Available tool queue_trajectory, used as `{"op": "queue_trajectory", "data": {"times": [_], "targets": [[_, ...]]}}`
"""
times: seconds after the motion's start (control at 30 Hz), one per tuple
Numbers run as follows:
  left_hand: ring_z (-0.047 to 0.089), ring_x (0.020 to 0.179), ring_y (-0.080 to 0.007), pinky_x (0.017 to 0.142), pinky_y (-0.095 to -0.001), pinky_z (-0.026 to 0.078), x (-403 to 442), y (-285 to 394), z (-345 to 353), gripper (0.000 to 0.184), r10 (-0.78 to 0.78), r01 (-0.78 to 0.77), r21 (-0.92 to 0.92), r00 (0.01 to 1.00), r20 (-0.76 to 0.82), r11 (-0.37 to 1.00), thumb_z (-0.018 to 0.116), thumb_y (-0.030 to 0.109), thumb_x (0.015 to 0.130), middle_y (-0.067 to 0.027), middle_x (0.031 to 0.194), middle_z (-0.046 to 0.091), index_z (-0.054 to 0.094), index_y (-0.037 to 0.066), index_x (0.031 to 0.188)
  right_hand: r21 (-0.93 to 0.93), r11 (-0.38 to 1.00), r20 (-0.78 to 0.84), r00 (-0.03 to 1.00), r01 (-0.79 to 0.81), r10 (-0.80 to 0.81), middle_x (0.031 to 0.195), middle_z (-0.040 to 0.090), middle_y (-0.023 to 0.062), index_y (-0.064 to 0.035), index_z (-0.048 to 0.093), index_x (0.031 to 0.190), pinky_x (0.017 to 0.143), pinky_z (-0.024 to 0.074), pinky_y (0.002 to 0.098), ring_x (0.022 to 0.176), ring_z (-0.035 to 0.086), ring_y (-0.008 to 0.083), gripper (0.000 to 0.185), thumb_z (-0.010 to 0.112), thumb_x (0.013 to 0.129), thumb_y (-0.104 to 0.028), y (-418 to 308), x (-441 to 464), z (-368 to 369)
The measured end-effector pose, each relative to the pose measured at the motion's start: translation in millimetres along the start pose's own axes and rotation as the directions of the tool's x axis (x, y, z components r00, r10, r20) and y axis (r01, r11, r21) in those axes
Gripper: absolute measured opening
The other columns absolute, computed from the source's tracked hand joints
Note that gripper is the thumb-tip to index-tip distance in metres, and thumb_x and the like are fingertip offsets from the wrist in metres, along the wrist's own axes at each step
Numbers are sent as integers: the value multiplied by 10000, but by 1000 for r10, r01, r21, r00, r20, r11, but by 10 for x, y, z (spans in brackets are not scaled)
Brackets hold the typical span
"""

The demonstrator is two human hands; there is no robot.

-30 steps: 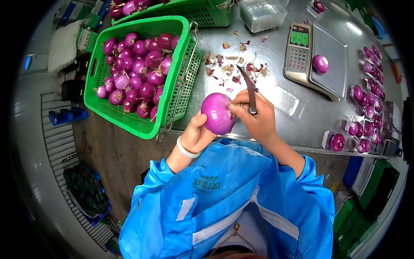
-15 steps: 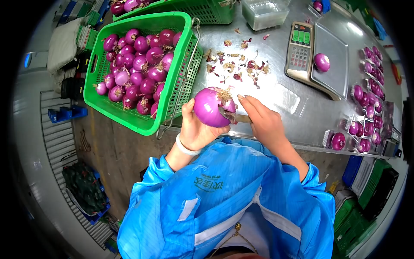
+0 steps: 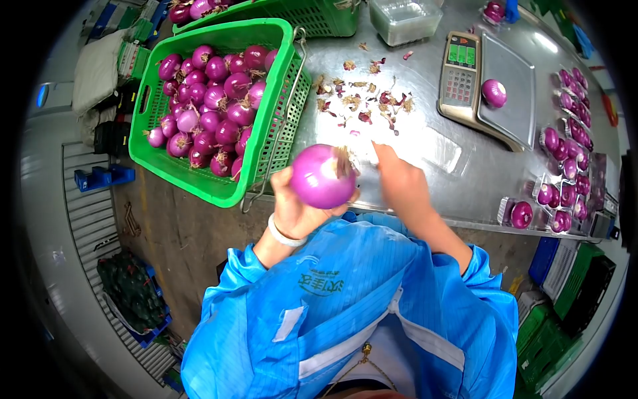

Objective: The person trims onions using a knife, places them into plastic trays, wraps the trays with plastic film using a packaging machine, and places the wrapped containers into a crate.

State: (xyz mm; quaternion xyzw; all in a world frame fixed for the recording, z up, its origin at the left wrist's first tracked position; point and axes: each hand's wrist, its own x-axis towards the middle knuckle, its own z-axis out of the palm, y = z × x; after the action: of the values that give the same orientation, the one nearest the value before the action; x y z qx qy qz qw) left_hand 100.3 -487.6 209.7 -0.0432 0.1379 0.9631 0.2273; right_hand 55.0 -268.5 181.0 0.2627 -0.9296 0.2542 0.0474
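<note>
In our left hand (image 3: 296,211) we hold a large red onion (image 3: 322,176) from beneath and the side, fingers closed around it, over the near edge of the steel table (image 3: 465,193), just right of the green crate (image 3: 189,191) of onions at the table's left end. Dry root and skin hang from the onion's right side. Our right hand (image 3: 405,189) is blurred, just beside the onion and apart from it; we cannot tell what its grip is. Beyond our hands lie skin scraps (image 3: 365,116). Right of those, a digital scale (image 3: 460,96) bears a peeled onion (image 3: 494,93), and packed onions (image 3: 568,156) line the right edge.
</note>
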Motion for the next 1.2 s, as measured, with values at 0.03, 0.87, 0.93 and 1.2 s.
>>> {"op": "queue_trajectory", "data": {"times": [0.03,0.87,0.93,1.2], "targets": [[575,1077,-390,762,-461,544,-12,32,1,894,44,-44,-7,997,70,999,625,651,790,-203,1327,527,413,55,1422,-55,993,84,990,-106,110,929,586,57,-41,563,1303,563,543,331,709,651,202,511,578,793,-12,231,-103,123],[569,1154,-205,967,-353,506,335,-138,31,597,194,47,672,941,-279,739,627,402,939,-96,1259,525,397,64,1374,657,749,5,994,-87,110,1358,553,117,-104,504,1395,745,572,364,1000,669,304,776,831,697,-193,-111,-73,-360],[577,1137,-179,936,-333,523,485,-365,20,549,101,125,710,958,-267,693,540,442,1000,-85,1252,535,406,60,1370,709,692,20,985,-137,174,1351,561,114,-87,491,1407,759,564,346,1045,659,274,842,869,670,-237,42,-176,-346],[617,982,-176,793,-298,516,2095,-946,-343,516,54,-47,989,997,54,-137,760,282,860,-94,1076,667,587,27,1273,918,-383,352,647,-99,677,775,544,38,-24,474,1278,404,391,221,497,465,66,538,726,827,-176,991,-1127,-428]]}}
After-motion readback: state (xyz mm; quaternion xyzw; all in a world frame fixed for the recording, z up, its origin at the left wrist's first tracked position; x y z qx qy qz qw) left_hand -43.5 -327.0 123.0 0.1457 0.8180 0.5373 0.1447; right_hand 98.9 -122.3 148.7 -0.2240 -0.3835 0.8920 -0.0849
